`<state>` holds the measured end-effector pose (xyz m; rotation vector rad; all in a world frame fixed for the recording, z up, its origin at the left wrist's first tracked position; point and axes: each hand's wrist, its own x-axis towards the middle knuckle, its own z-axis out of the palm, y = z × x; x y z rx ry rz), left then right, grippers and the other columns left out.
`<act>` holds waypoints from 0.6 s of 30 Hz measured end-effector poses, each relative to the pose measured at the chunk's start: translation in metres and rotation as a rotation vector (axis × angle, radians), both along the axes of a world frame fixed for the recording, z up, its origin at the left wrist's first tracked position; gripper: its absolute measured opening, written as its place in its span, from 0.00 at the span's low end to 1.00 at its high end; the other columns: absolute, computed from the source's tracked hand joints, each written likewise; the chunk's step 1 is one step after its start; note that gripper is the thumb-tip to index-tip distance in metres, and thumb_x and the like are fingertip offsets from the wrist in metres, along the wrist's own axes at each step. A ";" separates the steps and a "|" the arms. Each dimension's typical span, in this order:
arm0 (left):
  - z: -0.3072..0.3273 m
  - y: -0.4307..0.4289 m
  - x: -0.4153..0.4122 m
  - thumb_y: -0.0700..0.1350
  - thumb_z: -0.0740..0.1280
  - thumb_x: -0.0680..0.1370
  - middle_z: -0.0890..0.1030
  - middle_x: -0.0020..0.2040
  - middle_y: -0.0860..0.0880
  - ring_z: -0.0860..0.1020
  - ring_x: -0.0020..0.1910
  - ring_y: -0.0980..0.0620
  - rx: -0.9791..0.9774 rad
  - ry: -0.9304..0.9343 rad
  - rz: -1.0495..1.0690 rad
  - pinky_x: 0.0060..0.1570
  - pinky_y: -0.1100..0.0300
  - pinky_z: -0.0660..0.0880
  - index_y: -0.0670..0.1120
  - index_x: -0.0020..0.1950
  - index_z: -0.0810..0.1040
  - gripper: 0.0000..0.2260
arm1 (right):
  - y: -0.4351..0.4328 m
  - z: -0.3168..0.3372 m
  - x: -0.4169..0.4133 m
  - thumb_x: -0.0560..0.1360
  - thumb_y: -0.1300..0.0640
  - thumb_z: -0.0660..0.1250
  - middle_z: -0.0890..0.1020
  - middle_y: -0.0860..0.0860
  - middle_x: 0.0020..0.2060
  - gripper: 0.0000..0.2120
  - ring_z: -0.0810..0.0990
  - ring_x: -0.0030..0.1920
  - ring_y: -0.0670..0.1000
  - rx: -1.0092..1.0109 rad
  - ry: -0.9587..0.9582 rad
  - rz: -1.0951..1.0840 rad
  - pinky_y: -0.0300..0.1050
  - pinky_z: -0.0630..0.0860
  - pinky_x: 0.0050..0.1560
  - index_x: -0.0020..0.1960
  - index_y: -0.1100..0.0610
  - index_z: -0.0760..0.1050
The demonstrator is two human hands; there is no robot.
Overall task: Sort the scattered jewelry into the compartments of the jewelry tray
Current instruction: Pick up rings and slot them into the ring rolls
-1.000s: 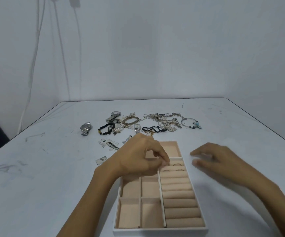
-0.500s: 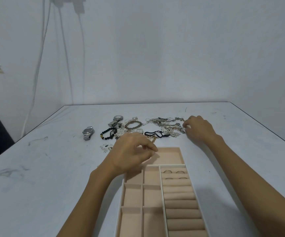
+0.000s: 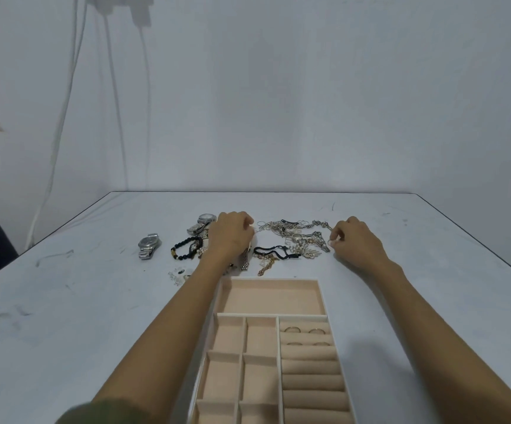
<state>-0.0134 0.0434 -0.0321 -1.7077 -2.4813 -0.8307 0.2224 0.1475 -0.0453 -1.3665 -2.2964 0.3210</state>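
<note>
The white jewelry tray (image 3: 272, 280) with beige lining lies near me, and several thin rings (image 3: 293, 328) sit in its ring rolls at the right. Beyond it the loose jewelry is spread out: a tangle of silver chains (image 3: 297, 235), a black cord bracelet (image 3: 274, 250), a black bead bracelet (image 3: 185, 247) and two silver watches (image 3: 148, 244) (image 3: 202, 222). My left hand (image 3: 231, 237) is curled over the pile's left part, its fingertips pinching the end of a thin silver chain. My right hand (image 3: 355, 243) pinches a small ring (image 3: 330, 242) at the pile's right edge.
Small clear earrings (image 3: 177, 275) lie left of the tray's far corner, and a gold-coloured chain (image 3: 265, 266) lies just beyond the tray. The grey table (image 3: 64, 301) ends at a wall behind, where white cables (image 3: 64, 117) hang at the left.
My left hand left the tray and reached forward into the jewelry pile. My right hand went from beside the tray to the pile's right edge and closed on a ring.
</note>
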 end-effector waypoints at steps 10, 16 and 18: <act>-0.009 0.065 -0.007 0.41 0.60 0.80 0.77 0.60 0.49 0.72 0.61 0.45 -0.209 0.479 -0.010 0.57 0.50 0.66 0.54 0.62 0.77 0.14 | 0.005 -0.011 0.007 0.72 0.60 0.70 0.74 0.46 0.41 0.03 0.72 0.43 0.46 -0.013 0.267 0.041 0.34 0.64 0.37 0.43 0.52 0.78; -0.002 0.073 -0.007 0.44 0.65 0.78 0.82 0.53 0.49 0.79 0.52 0.45 -0.173 0.422 0.043 0.54 0.53 0.69 0.53 0.55 0.82 0.09 | 0.005 -0.012 0.007 0.71 0.61 0.70 0.76 0.47 0.42 0.05 0.72 0.40 0.43 -0.020 0.310 0.050 0.34 0.64 0.37 0.43 0.52 0.78; -0.001 0.073 -0.006 0.42 0.64 0.77 0.81 0.52 0.48 0.79 0.52 0.44 -0.160 0.399 0.045 0.54 0.53 0.69 0.52 0.53 0.82 0.10 | 0.004 -0.012 0.007 0.71 0.61 0.70 0.77 0.47 0.41 0.05 0.73 0.39 0.42 -0.023 0.320 0.045 0.34 0.65 0.37 0.43 0.52 0.78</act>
